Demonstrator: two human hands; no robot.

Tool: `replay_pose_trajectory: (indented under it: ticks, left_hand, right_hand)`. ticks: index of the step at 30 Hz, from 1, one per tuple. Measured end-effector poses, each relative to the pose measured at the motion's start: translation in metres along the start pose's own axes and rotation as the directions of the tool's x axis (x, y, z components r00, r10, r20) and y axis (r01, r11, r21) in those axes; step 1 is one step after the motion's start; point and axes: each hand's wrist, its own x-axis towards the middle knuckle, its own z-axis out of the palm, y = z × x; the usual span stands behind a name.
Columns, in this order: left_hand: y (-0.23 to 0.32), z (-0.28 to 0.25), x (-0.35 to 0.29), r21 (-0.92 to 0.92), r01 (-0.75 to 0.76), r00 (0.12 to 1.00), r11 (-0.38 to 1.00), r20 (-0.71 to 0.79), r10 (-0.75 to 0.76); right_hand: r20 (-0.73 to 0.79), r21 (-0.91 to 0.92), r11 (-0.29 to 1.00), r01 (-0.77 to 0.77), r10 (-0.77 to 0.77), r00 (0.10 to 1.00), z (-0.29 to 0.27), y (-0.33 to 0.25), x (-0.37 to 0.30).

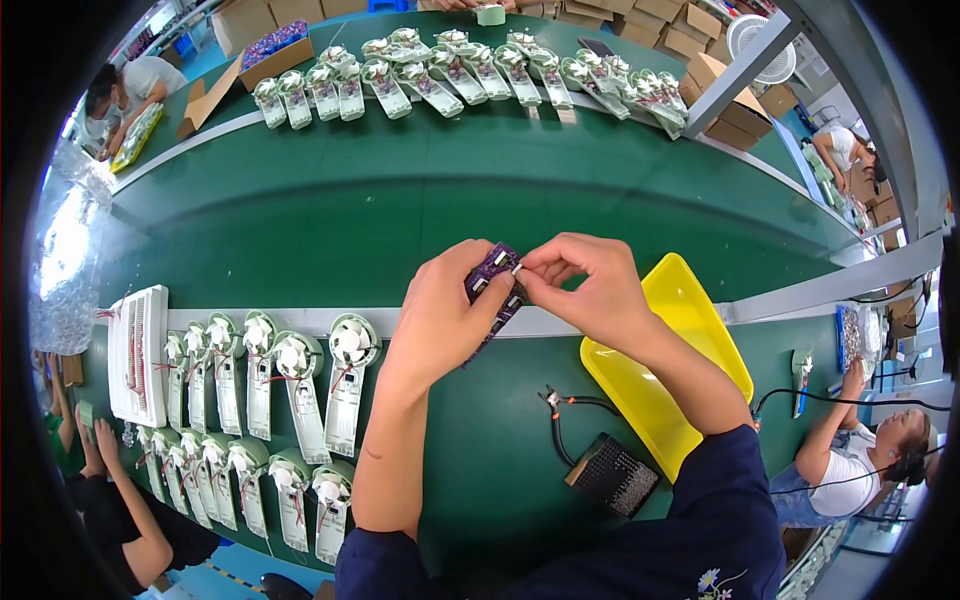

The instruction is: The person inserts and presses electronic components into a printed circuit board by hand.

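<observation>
My left hand [440, 310] is closed around a purple circuit board [508, 306] with small white and dark components on it. The board is held tilted above the green table. At its upper right edge, my right hand [590, 280] pinches a tiny white piece [517, 268] between thumb and forefinger. What that piece is, and whether it is fixed to the board, I cannot make out. Below my right forearm stands a yellow tray [690, 335]. Side cutters [556, 402] with black and orange handles lie left of it, beside a black block [612, 475] covered in small metal bits.
Two rows of pale green handheld fan housings [346, 385] lie at left, beside a white tray [138, 355] of red wires. More housings [430, 80] line the far bench, near an open carton [275, 55]. A metal post [745, 75] rises at right. Co-workers sit around.
</observation>
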Motion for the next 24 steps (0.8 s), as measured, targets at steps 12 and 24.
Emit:
replay_pose_trajectory:
  ticks: [12,24]
  left_hand:
    - [0.0018,-0.0035,0.0043,-0.061,0.071,0.996,0.996,0.064,-0.067]
    - [-0.005,-0.001,0.0006,-0.065,0.035,0.999,0.997,0.04,-0.033]
  right_hand:
    - [0.064,0.038,0.997,-0.064,0.062,0.996,-0.0069,0.0021,0.0073]
    - [0.086,0.068,0.993,-0.097,0.091,0.992,-0.0029,0.007,0.0039]
